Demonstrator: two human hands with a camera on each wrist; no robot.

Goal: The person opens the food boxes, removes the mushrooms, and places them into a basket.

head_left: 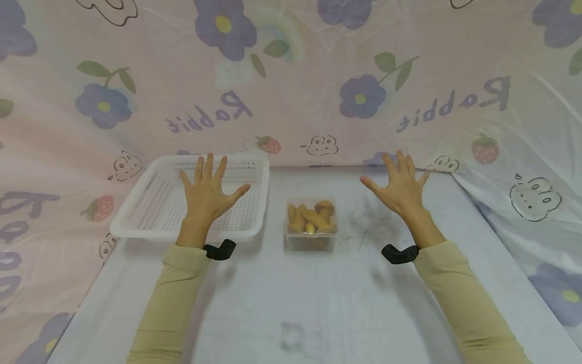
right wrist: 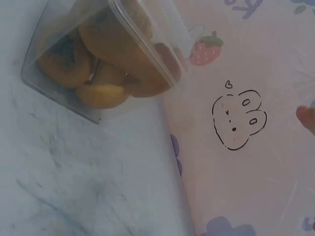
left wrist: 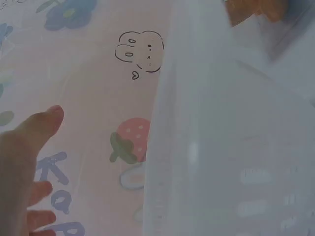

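Note:
My left hand, fingers spread wide, is held over a white plastic basket with slotted walls and holds nothing. On the other side, my right hand is also spread and bare, above the table to the right of a clear plastic box. Inside that box lie several yellow-brown mushrooms; the right wrist view shows the box close up, its walls see-through. In the left wrist view, the thumb sticks out apart from the fingers, beside the basket wall.
A white-covered table carries the basket and the box, which stand side by side with a gap between them. Behind and at both sides hangs a pink and white sheet with flowers, strawberries and rabbits. A black wrist camera sits at each cuff.

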